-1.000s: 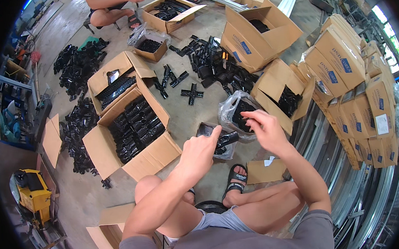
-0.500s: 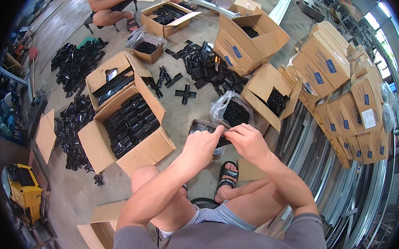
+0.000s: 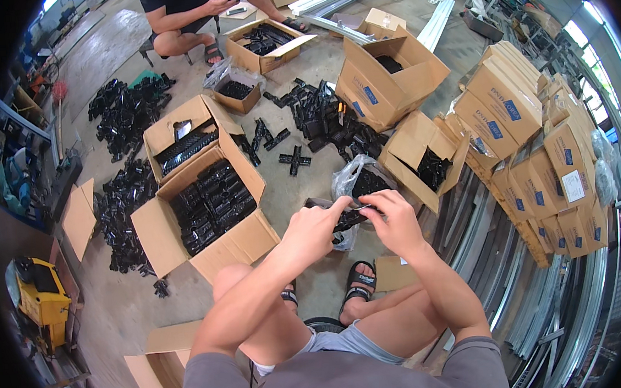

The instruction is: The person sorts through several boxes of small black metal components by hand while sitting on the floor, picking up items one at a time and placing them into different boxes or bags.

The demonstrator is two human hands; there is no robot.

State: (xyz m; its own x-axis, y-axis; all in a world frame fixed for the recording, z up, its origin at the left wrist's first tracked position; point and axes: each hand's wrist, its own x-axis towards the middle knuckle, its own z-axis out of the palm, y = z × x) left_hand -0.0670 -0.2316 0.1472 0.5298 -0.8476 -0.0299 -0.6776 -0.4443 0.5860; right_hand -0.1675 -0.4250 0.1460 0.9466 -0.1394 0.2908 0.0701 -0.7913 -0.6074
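Both of my hands hold a small black pipe joint piece between them, above the floor in front of my knees. My left hand is closed on its left end, and the fingers of my right hand pinch its right end. My fingers partly cover the piece, so its full shape is hidden. Just beyond my hands stands a clear plastic bag with small black parts in it. A cross-shaped black joint lies by itself on the floor farther off.
To the left, an open carton holds rows of black joints; heaps of black joints lie beyond it. Another pile lies ahead. Open boxes and stacked cartons stand right, beside long metal profiles. Another person sits at the back.
The black joint piece now shows more between my hands, and my right fingers have shifted on it. The view has shifted slightly. The other person's hands now show a dark piece.
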